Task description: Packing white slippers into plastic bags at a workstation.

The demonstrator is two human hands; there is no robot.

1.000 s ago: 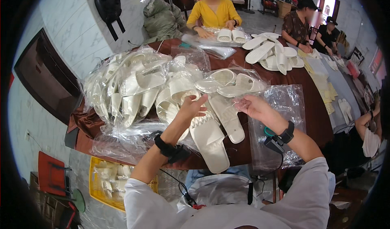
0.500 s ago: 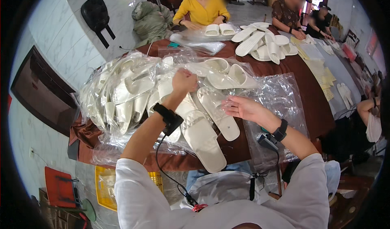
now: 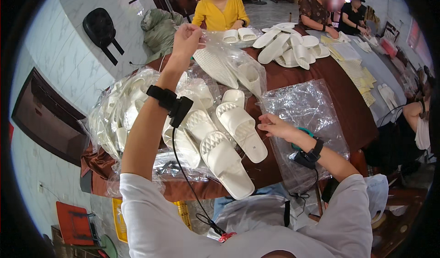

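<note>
My left hand (image 3: 187, 42) is raised over the far side of the table, its fingers closed on the edge of a clear plastic bag. White slippers (image 3: 213, 65) lie inside that bag, which hangs tilted down toward the right. My right hand (image 3: 278, 126) is held apart from it, fingers loosely spread and holding nothing. Just left of it rests an unbagged white slipper (image 3: 247, 134) with a quilted strap. Another loose slipper (image 3: 224, 164) points toward me at the table's near edge. Teal-handled scissors (image 3: 303, 136) are partly hidden behind my right wrist.
Bagged slippers (image 3: 107, 109) are heaped at the left on the brown tablecloth (image 3: 353, 116). Flat clear bags (image 3: 302, 102) lie at the right. A pile of bare slippers (image 3: 293, 47) sits farther back. Several people work beyond, and a yellow crate (image 3: 120, 221) stands below.
My left hand has moved up and away to the left, lifting the bagged slippers off the heap. The right hand has shifted slightly right and down.
</note>
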